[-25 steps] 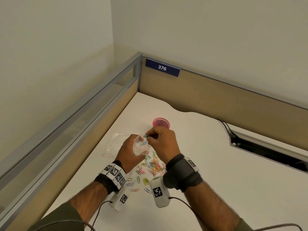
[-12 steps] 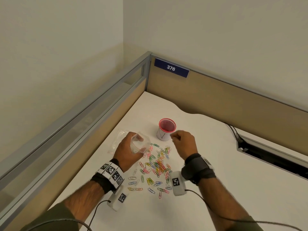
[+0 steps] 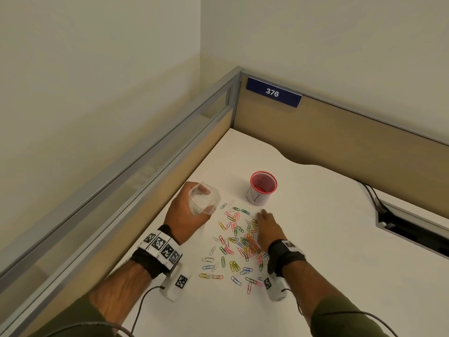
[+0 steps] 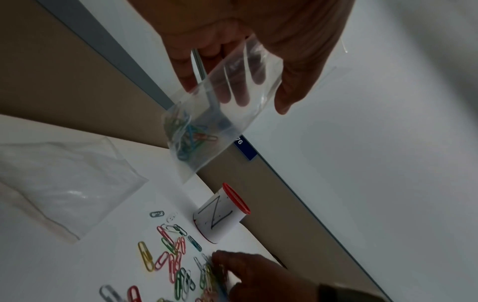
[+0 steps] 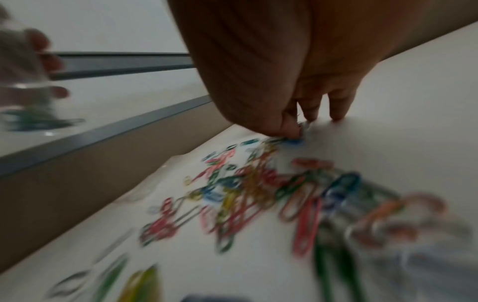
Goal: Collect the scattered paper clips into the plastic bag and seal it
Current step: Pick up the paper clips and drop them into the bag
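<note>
Many coloured paper clips lie scattered on the white desk. My left hand grips a small clear plastic bag above the desk, left of the pile. In the left wrist view the bag hangs mouth up with a few clips in its bottom. My right hand is down at the pile's far right edge. In the blurred right wrist view its thumb and forefinger pinch clips lying on the desk.
A red-rimmed paper cup stands just beyond the pile. A second, larger clear bag lies flat on the desk to the left. Partition walls close the desk's far and left sides. A cable slot is at right.
My right hand has left the bag's mouth and come down onto the clips on the desk. The left hand with the bag has shifted a little left and away.
</note>
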Demonstrator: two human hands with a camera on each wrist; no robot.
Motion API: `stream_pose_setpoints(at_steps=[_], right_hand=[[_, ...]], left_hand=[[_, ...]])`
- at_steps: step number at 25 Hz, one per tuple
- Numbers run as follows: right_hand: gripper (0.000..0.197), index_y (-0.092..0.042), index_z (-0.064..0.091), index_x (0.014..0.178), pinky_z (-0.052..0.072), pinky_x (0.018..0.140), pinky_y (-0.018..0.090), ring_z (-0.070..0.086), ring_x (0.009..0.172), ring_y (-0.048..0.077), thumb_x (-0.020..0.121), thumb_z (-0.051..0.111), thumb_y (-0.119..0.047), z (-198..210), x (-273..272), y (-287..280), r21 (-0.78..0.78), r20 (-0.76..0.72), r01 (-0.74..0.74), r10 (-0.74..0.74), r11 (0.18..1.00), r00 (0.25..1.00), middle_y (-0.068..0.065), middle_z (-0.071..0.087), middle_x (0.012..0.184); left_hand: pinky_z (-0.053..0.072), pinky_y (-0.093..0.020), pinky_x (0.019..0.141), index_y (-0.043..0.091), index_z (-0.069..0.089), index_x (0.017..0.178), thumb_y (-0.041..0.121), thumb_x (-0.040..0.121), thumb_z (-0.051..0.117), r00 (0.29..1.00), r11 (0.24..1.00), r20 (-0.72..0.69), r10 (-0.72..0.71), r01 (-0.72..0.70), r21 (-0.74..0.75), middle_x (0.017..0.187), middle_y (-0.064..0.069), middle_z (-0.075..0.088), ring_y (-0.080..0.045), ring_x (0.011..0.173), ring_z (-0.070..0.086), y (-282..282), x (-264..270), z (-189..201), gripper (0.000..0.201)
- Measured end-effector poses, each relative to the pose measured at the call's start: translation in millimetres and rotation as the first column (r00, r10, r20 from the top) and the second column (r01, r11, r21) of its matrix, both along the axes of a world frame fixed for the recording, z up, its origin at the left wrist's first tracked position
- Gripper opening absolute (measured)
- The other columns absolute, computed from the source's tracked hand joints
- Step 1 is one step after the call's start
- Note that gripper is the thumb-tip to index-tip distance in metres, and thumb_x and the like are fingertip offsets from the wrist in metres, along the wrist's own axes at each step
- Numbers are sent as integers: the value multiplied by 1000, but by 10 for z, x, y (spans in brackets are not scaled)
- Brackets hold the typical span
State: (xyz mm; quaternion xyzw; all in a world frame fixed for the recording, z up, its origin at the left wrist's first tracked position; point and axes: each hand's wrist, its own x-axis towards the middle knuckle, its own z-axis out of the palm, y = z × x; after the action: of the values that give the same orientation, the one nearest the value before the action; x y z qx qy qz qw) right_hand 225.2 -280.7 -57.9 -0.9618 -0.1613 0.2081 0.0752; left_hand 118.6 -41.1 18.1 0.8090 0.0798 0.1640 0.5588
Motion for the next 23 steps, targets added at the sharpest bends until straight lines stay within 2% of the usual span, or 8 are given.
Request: stream_pose_setpoints(at_steps=[3,6,9,11,13,18,21,23], right_hand=[[52,-12,31,146,26,116,35,28,143,25,97,44,-18,-45,-289,33,120,0,-25,25,993,1000,9,26,156],[43,-14,45,140,33,112,35,41,133,25,96,44,-18,7,-264,-63,175,20,88,-93,981,995,7,42,146],[36,-13,54,127,43,102,36,44,120,27,92,49,-18,13,-234,-179,113,32,172,-177,979,984,10,48,130],[28,-16,58,118,47,91,34,48,110,25,94,50,-30,28,-373,-144,79,41,81,-84,994,996,6,50,118],[26,-19,59,116,48,88,32,51,105,23,96,48,-29,73,-586,-47,100,145,-74,59,992,988,4,54,117],[34,-27,60,123,39,103,40,44,124,25,89,61,-23,73,-1105,404,259,172,-431,397,865,901,4,50,136],[29,-22,64,114,49,89,41,50,113,29,86,65,-17,-83,-1276,566,171,150,-627,609,760,779,8,54,125],[20,-16,65,108,51,78,41,53,100,31,89,60,-14,-98,-1244,508,123,168,-632,612,765,773,10,57,110]], left_hand=[[42,-12,92,24,55,109,19,76,84,1000,1000,-8,24,-24,-9,113,6,64,-15,113,61,20,72,-21,44],[42,-14,94,23,56,108,16,75,83,1000,999,0,29,-29,-22,114,4,65,-16,114,61,33,120,-57,44],[45,-20,97,23,56,108,14,75,84,1000,999,6,29,-29,-33,113,4,65,-18,114,61,24,142,-76,43],[46,-23,98,23,56,108,15,75,83,1000,999,7,29,-29,-29,113,5,65,-18,114,61,21,148,-82,43],[46,-21,97,23,56,109,17,75,83,999,999,11,32,-32,-26,114,4,65,-18,114,60,23,153,-98,44],[41,-2,86,24,54,109,16,75,84,999,1000,-24,23,-24,-15,114,2,64,-18,113,60,-35,81,-125,45],[41,0,86,22,54,109,16,75,84,1000,1000,-12,4,-5,-9,113,2,64,-18,113,60,-63,13,-118,46],[43,-4,88,22,54,109,15,75,84,1000,1000,-2,-1,0,-9,111,4,64,-19,113,60,-62,-34,-101,46]])
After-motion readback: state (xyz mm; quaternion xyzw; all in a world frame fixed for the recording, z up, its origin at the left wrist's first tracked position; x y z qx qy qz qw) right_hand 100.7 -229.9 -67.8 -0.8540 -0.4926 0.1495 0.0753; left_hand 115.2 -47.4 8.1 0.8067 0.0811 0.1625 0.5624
